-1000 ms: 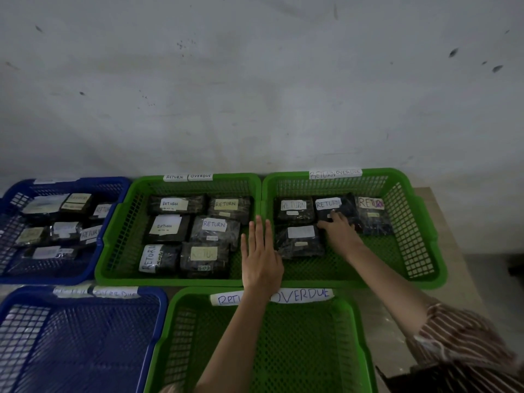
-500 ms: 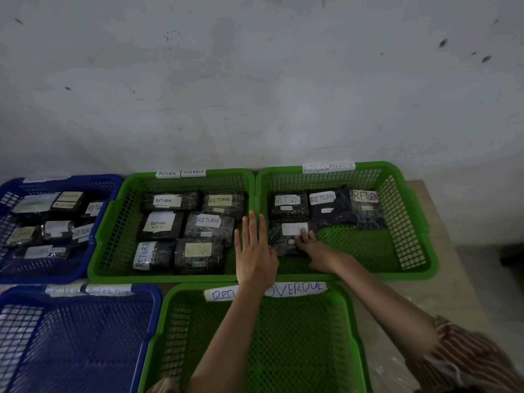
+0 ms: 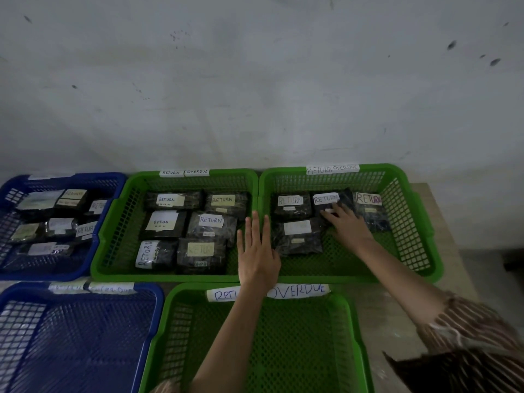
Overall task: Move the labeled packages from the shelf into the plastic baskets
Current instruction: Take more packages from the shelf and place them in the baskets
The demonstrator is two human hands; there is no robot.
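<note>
Reaching back from the front package, the right hand (image 3: 344, 222) touches the soft, light, black plastic-wrapped package (image 3: 331, 204) in the right green basket (image 3: 405, 222), best pinched edgewise, while the left hand (image 3: 256, 251) rests flat, fingers straight.

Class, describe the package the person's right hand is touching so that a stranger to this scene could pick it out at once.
Find the far right green basket, against the wall. Three dark packages line its back row; take the middle package, with a white RETURN label. Unlike its neighbours, it has the right hand resting on it, fingertips just below the label.
</note>
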